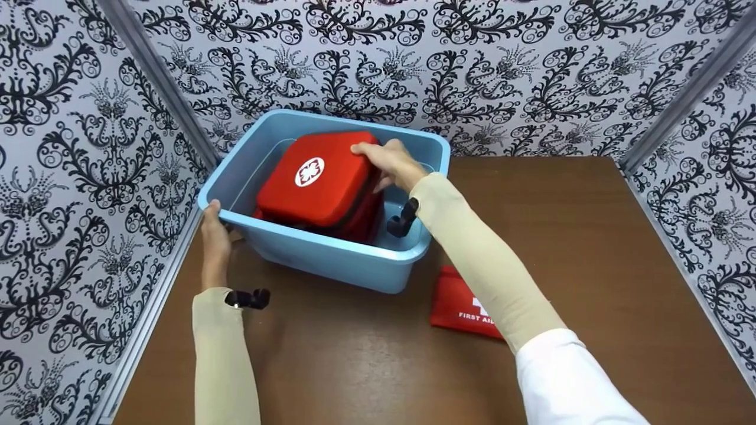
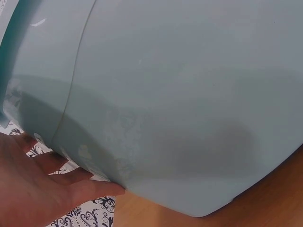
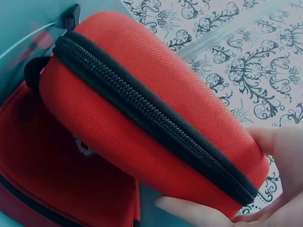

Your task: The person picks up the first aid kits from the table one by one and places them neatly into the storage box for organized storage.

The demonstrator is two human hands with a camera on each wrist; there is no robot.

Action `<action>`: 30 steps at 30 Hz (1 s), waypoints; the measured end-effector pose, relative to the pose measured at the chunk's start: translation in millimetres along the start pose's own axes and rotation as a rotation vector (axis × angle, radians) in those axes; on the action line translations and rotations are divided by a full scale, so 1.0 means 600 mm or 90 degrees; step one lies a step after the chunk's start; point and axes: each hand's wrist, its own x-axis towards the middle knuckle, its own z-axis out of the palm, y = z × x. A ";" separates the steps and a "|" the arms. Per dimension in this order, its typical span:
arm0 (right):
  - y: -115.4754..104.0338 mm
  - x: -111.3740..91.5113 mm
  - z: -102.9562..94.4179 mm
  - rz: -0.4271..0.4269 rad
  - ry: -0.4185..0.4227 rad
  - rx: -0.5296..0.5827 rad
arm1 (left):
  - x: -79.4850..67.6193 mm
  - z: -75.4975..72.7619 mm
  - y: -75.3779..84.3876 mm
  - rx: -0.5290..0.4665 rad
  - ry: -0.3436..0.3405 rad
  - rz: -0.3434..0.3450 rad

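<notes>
A blue plastic bin (image 1: 319,262) sits at a slant on the table near the back left. My left hand (image 1: 215,242) grips its front left corner by the rim; in the left wrist view that hand's fingers (image 2: 90,189) lie along the bin wall (image 2: 170,94). With my right hand (image 1: 393,162) I hold a red first aid case (image 1: 319,171) by its right end, thumb and fingers on opposite faces. The case is tilted inside the bin, its black zipper (image 3: 151,113) shut. Beneath it, a second red case (image 3: 71,170) shows in the right wrist view.
A flat red first aid pouch (image 1: 458,304) lies on the brown table (image 1: 590,254), partly covered by my right forearm. Patterned panels (image 1: 484,77) stand behind and at both sides, close to the bin at the back and left.
</notes>
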 end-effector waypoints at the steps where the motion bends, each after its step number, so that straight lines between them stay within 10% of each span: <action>1: 0.001 0.001 0.002 0.002 -0.003 0.001 | -0.001 -0.001 0.000 0.002 0.002 0.004; 15: 0.017 0.028 0.021 0.061 -0.114 0.029 | -0.002 0.001 -0.001 0.031 0.028 0.012; 30: 0.034 0.047 0.037 0.058 -0.037 -0.099 | -0.002 0.003 -0.002 -0.011 -0.008 -0.021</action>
